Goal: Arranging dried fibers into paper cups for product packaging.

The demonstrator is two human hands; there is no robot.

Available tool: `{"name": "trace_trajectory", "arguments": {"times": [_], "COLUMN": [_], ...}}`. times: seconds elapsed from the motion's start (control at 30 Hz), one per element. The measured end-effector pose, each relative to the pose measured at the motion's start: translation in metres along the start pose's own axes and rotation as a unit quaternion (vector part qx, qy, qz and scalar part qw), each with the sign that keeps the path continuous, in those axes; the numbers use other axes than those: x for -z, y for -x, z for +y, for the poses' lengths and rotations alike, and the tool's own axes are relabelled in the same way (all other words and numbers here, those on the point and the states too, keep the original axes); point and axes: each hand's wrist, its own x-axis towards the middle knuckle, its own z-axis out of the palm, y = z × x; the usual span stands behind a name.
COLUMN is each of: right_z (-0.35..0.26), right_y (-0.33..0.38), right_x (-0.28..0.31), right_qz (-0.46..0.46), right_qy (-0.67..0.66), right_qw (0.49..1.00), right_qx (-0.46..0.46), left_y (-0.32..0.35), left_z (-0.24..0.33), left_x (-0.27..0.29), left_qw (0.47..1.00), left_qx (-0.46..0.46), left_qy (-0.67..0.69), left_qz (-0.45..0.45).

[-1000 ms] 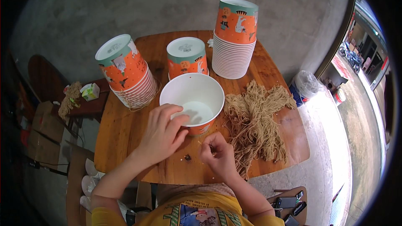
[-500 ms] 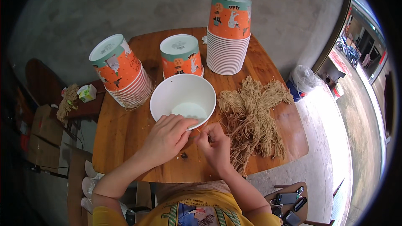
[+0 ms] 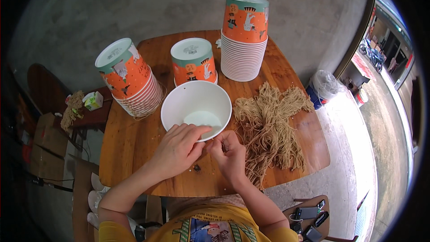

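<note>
A paper bucket (image 3: 196,98), white inside, is tilted with its mouth toward me over the wooden table (image 3: 134,161). My left hand (image 3: 178,149) grips its near rim, fingers reaching inside and thumb outside. Close by the rim on the right, my right hand (image 3: 229,152) is closed in a pinch; whatever lies between its fingertips is too small to make out. A small hole shows near the bucket's far rim. Right of my right hand lies a loose heap of tan cord (image 3: 273,130).
Upside-down orange and green paper buckets stand behind: a leaning stack (image 3: 130,74) at left, a low one (image 3: 193,62) in the middle, a tall stack (image 3: 245,40) at right. A lined bin (image 3: 323,88) stands right of the table. A stool (image 3: 313,217) holds small devices.
The bucket has tipped very slightly, and my right hand's fingertips have shifted a little at its near rim. My left hand keeps its grip.
</note>
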Motion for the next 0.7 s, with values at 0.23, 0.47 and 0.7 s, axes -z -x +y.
{"name": "trace_trajectory", "arguments": {"times": [0.23, 0.47, 0.7], "right_z": [-0.005, -0.015, -0.033], "right_y": [-0.001, -0.001, -0.013], "right_x": [-0.001, 0.003, 0.024], "right_qz": [0.013, -0.019, -0.015], "right_qy": [-0.007, 0.073, 0.108], "right_qw": [1.0, 0.997, 0.994], "right_qx": [-0.009, -0.029, -0.008], "left_y": [-0.015, -0.054, -0.045], "left_z": [-0.007, -0.034, -0.026], "left_x": [0.012, 0.017, 0.013], "left_qw": [0.977, 0.904, 0.955], "left_qx": [0.113, 0.144, 0.153], "left_qy": [0.13, 0.191, 0.144], "left_qz": [-0.127, -0.355, -0.211]}}
